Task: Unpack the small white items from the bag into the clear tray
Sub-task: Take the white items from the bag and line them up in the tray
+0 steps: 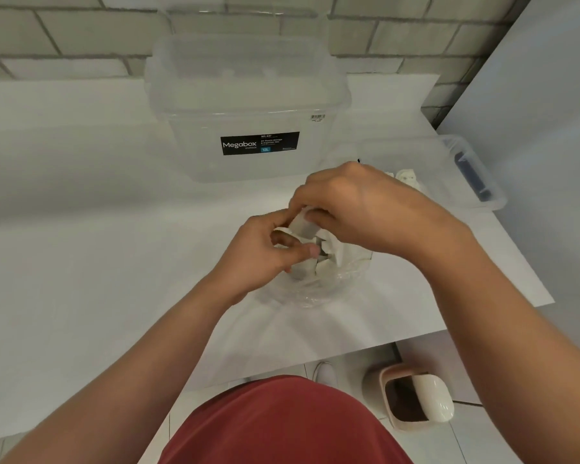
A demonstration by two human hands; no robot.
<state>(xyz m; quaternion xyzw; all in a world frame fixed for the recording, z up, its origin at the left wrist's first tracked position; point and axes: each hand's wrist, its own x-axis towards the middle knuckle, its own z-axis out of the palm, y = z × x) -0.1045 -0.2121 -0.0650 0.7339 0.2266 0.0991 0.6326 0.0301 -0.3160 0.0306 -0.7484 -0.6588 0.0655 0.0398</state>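
Observation:
A crumpled clear plastic bag point(318, 289) lies on the white table in front of me, with several small white items point(325, 266) inside its open mouth. My left hand point(262, 249) pinches the bag's rim at the left. Above the opening, my right hand point(352, 202) grips one small white item point(303, 226) between curled fingers. The clear tray point(449, 152) stands to the right, behind my right hand, and holds a few white items point(406, 177). My right hand hides part of the tray's inside.
A large clear lidded storage box point(245, 105) with a black label stands at the back centre. The table's front edge point(315, 363) runs close to my body. On the floor below sits a small pink bin point(412, 396) with a white swing lid. A tiled wall rises behind.

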